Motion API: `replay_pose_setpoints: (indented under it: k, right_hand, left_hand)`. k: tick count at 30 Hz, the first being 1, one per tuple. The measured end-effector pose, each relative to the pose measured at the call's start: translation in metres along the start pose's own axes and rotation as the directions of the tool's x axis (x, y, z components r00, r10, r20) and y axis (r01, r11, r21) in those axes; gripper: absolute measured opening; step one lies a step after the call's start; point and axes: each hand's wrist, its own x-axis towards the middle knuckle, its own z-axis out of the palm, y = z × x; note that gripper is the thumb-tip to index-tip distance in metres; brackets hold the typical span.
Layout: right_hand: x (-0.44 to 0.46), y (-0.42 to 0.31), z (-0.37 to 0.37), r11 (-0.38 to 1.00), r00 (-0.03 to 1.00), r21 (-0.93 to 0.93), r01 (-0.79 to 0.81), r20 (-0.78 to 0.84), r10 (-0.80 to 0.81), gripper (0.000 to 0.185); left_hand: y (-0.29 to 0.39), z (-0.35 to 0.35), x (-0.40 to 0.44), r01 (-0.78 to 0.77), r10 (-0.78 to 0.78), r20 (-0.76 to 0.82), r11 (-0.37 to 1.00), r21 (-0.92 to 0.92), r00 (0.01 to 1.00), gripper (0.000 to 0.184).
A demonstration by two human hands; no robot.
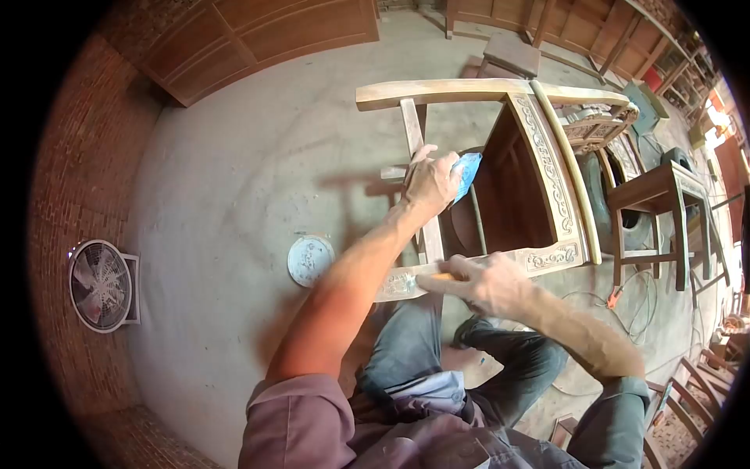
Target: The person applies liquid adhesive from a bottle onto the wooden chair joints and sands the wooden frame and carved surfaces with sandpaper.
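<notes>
Furniture of pale carved wood [437,92] lies tipped before grey-trousered legs [410,336]; the right hand [498,285] grips an orange tool [444,276] (tip blurred), best worked lightly; left-hand fingers [448,166] clasp a crumpled blue sheet [466,178].

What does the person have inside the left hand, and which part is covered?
The left hand holds a bright blue, thin-looking object; its outer part shows. The gripped part is covered by the hand, so its full shape cannot be seen.

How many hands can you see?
2: the left hand, farther forward, gripping a blue item; the right hand, nearer, holding a partly hidden orange object by a pale carved wooden rail.
</notes>
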Motion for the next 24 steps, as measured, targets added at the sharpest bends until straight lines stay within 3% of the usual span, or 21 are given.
replay_pose_setpoints:
  k: [3,7,12,23,24]
  right_hand:
    - [0.000,0.002,0.004,0.999,0.999,0.001,0.041,-0.008,-0.041,0.079]
    - [-0.035,0.008,-0.004,0.997,0.997,-0.067,-0.049,0.050,0.053,0.079]
    - [-0.007,-0.002,-0.007,0.997,0.997,-0.035,-0.071,-0.015,0.071,0.068]
    - [-0.015,0.003,0.005,0.999,0.998,-0.007,-0.032,-0.057,0.031,0.077]
    - [-0.021,0.004,-0.004,0.995,0.998,-0.087,-0.053,0.022,0.055,0.075]
  left_hand:
    - [-0.002,-0.001,0.005,0.004,-0.004,0.014,1.000,-0.004,1.000,0.022]
    - [-0.004,0.001,0.003,-0.005,0.005,-0.012,1.000,-0.009,1.000,0.023]
    - [-0.003,0.001,0.005,0.011,-0.011,0.008,1.000,0.007,1.000,0.024]
    - [-0.003,-0.002,0.006,0.026,-0.027,0.029,0.999,0.019,0.999,0.023]
    - [-0.004,0.000,0.004,0.001,-0.001,0.004,1.000,0.013,1.000,0.023]
